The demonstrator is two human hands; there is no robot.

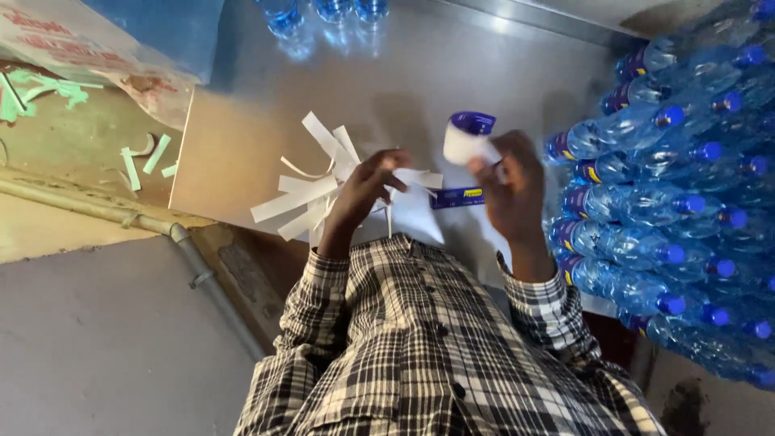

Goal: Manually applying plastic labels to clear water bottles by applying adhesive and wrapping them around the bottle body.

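Our left hand [363, 190] pinches a white paper strip [420, 178] beside the pile of white strips [303, 190] on the table [404, 73]; right of that pile, our right hand [508, 186] grips a label roll [468, 139].

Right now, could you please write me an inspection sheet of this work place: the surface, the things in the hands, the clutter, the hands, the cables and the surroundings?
Surface: grey metal table, shiny, with bottles standing at its far edge.
Job's things: bunch of white paper strips; white roll with a purple inside; a blue and yellow label strip between the hands.
Clutter: green paper scraps on the brown board to one side.
Hands: left hand grips the paper strips; right hand holds the roll in its fingers.
Cables: nothing seen; only a grey pipe along the wall.
Surroundings: stack of water bottles with blue caps lying on their sides; checked shirt sleeves.
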